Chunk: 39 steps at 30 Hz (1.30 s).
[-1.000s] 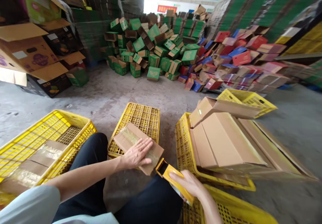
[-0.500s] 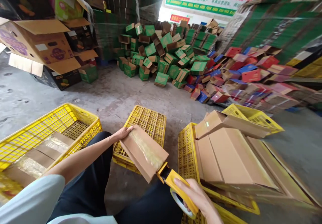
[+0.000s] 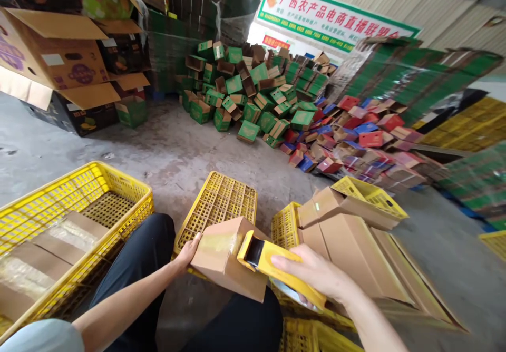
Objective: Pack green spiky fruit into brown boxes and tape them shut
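A small brown cardboard box is tilted above my lap, with clear tape along one face. My left hand grips its left edge. In my right hand is a yellow tape dispenser, its head against the box's right side near a corner. The tape roll shows partly below my fingers. Behind the box stands an upturned yellow crate, partly covered by it. Taped boxes lie in the yellow crate at my left.
Flattened cardboard boxes are stacked on a yellow crate at my right. Green boxes and red and blue boxes lie heaped further off. Large open cartons stand at back left.
The box has been turned, so a different face shows. My right hand and the dispenser have moved up and right, from the taped face's lower end to the box's right side. My view has shifted right.
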Each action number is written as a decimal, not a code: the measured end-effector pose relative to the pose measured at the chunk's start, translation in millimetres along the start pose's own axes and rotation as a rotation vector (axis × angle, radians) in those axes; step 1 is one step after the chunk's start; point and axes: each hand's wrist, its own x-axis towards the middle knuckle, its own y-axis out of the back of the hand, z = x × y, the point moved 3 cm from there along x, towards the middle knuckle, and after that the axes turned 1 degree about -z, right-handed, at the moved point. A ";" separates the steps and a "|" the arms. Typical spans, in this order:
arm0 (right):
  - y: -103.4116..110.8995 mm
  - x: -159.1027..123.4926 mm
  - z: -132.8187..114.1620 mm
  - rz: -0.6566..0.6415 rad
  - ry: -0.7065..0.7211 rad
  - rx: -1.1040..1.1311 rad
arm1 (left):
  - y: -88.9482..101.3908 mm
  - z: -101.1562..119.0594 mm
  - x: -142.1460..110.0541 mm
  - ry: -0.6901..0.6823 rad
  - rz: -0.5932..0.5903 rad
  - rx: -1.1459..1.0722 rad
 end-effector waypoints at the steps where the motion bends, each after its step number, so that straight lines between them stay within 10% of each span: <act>1: -2.6 5.2 -8.7 -0.028 0.009 -0.034 | 3.2 0.1 -1.7 -0.036 0.042 0.058; 11: -5.3 40.9 -33.4 -0.068 0.079 -0.090 | 14.9 85.3 -45.3 -0.556 0.225 0.305; 18: -12.9 56.8 -53.4 -0.110 0.119 -0.127 | -21.7 187.6 -97.0 -1.372 -0.544 0.607; 39: -4.0 54.2 -21.1 -0.232 0.038 0.028 | -6.6 163.4 -73.4 -1.486 -0.470 0.876</act>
